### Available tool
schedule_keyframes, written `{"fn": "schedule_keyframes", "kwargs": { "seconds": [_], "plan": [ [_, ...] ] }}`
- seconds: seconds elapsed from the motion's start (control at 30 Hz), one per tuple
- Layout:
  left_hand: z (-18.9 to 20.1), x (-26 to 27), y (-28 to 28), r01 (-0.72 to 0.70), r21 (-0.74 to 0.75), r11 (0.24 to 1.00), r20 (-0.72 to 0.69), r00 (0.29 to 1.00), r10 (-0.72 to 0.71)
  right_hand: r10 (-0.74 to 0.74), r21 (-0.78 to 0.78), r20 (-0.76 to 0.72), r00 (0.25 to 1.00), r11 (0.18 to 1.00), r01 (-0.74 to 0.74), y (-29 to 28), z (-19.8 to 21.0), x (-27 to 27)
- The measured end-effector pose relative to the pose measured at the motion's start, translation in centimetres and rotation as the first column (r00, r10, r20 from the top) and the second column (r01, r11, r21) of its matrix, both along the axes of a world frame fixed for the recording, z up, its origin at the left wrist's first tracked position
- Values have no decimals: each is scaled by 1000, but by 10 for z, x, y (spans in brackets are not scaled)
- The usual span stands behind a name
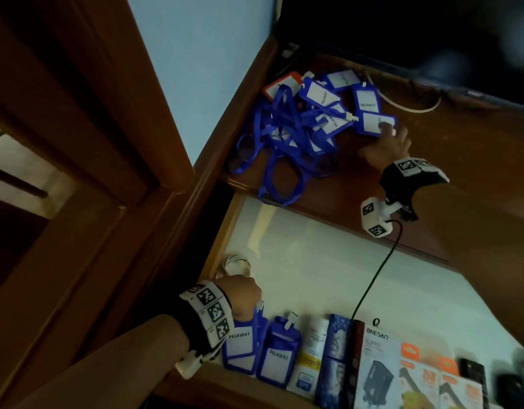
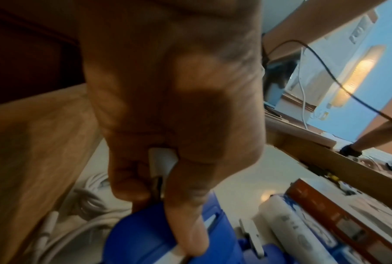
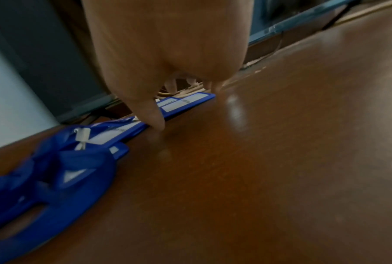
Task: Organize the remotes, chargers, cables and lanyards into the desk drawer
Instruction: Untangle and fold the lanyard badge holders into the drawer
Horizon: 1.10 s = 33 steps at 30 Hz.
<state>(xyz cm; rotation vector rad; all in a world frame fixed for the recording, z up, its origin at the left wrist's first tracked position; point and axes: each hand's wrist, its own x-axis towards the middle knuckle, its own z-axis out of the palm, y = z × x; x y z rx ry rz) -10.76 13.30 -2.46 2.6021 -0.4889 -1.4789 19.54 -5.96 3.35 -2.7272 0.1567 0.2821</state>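
A tangled heap of blue lanyards [image 1: 287,134] with "PELAWAT" badge holders lies on the brown desk top [image 1: 461,149]. My right hand [image 1: 386,134] reaches to the heap's right edge, with straight fingers resting on one blue badge holder [image 1: 372,122]. In the right wrist view my thumb [image 3: 155,117] touches that holder's near edge [image 3: 186,101]. Below, in the open drawer [image 1: 313,255], my left hand [image 1: 246,293] pinches the white clip [image 2: 162,160] of a blue badge holder [image 1: 238,343]. It lies beside a second holder [image 1: 280,355].
A coiled white cable [image 1: 235,265] sits in the drawer's back left corner. Product boxes [image 1: 375,370] and dark remotes [image 1: 476,376] line the drawer's front. A white cable [image 1: 402,104] and a dark screen [image 1: 402,31] are behind the heap. A wooden door frame [image 1: 77,143] stands left.
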Motion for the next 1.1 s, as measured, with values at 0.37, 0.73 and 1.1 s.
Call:
{"fn": "schedule_keyframes", "kwargs": {
  "seconds": [0.37,0.73,1.1],
  "plan": [
    [-7,-7,-2,102,-20,995,3,995,-102,57,-137,38,998,989,-51,-19,-28,-58],
    [-11,-22,-24,156,97,983,88,982,-165,74,-285,121,990,958,-37,-69,-36,-151],
    [-10,-22,-38,85,148,985,148,983,-107,225,-390,69,972,903,-182,-103,-24,-175]
  ]
}}
